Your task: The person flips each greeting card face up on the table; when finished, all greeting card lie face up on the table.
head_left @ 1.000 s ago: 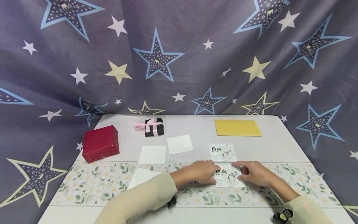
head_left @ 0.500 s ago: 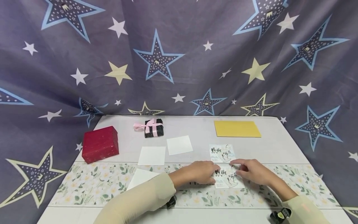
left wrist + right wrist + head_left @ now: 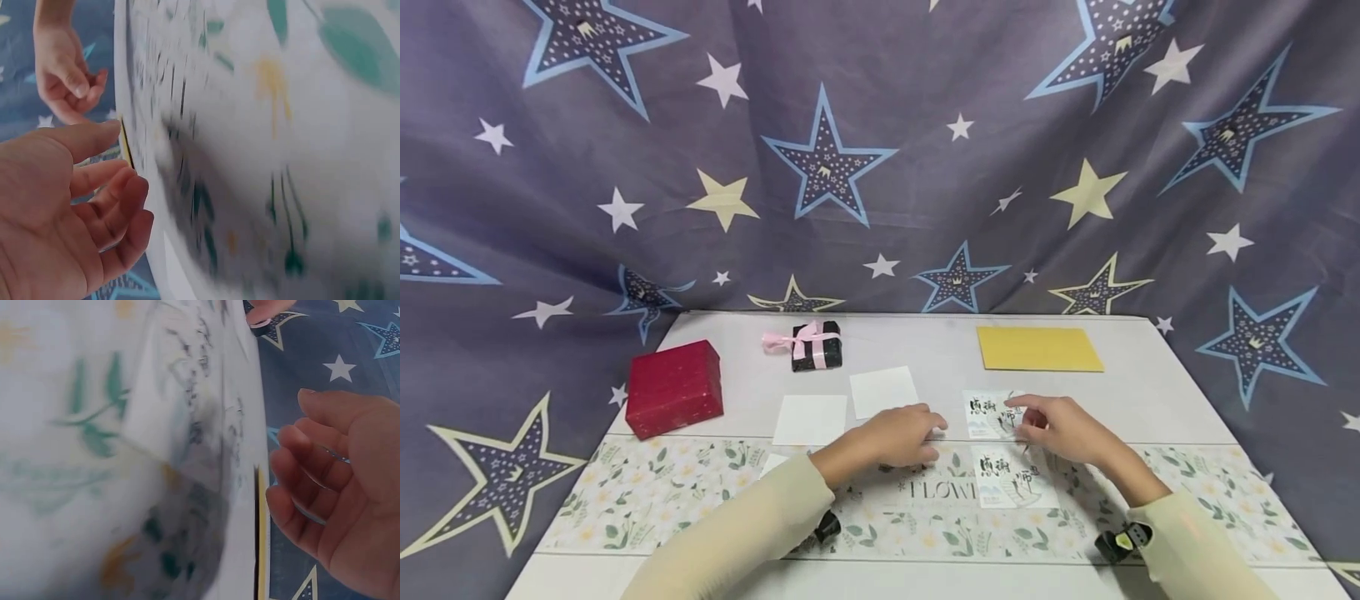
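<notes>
So the right hand (image 3: 1060,429) hovers right over the far calligraphy card (image 3: 992,414), fingers loosely curled, grip narrow but holding nothing. The near calligraphy card (image 3: 1011,487) lies flat on the floral runner (image 3: 647,492), just below that hand. The left hand (image 3: 895,435) sits a bit to the left, fingers relaxed, grip empty too. Beyond it lie two white cards (image 3: 883,390). Farther out on the tabletop (image 3: 1150,392): a yellow envelope (image 3: 1039,348), a black gift box with pink ribbon (image 3: 815,345) and a red box (image 3: 673,387).
</notes>
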{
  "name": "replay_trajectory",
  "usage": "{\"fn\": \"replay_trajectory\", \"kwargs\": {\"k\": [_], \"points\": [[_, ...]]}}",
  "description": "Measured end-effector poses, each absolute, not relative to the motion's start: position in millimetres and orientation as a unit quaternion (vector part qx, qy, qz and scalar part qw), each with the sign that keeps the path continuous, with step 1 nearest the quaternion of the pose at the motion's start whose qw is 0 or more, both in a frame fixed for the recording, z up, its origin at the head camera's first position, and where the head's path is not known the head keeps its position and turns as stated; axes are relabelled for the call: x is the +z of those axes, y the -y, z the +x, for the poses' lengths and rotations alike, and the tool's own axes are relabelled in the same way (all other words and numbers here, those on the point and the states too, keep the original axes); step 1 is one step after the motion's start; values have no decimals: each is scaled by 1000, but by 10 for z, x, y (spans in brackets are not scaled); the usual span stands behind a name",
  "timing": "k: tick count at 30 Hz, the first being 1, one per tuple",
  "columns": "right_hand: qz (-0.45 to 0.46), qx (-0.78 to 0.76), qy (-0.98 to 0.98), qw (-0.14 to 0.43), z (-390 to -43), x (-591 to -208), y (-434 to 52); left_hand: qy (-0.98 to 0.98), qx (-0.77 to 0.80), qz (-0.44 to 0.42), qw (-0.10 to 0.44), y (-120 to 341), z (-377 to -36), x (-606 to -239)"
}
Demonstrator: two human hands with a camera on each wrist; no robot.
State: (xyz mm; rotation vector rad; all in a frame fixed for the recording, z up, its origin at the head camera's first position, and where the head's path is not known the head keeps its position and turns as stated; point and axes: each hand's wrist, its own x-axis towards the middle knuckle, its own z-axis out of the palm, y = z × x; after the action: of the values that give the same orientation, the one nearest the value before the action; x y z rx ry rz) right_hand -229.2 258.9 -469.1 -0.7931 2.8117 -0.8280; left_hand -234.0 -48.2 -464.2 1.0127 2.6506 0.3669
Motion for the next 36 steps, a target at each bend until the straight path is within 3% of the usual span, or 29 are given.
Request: {"fn": "replay_trajectory", "kwargs": {"k": [10, 18, 36], "points": [[-274, -278, -919, 51, -2560, -4643, -2277, -948, 138, 261, 120, 1006, -2591, -4463], [-267, -314, -907, 84, -2748, -4715, -1977, -965, 114, 216, 92, 1293, -2791, -4508], [-260, -308, -909, 105, -3108, -4802, -1323, -967, 134, 166, 142, 1477, -2984, -4719]]}}
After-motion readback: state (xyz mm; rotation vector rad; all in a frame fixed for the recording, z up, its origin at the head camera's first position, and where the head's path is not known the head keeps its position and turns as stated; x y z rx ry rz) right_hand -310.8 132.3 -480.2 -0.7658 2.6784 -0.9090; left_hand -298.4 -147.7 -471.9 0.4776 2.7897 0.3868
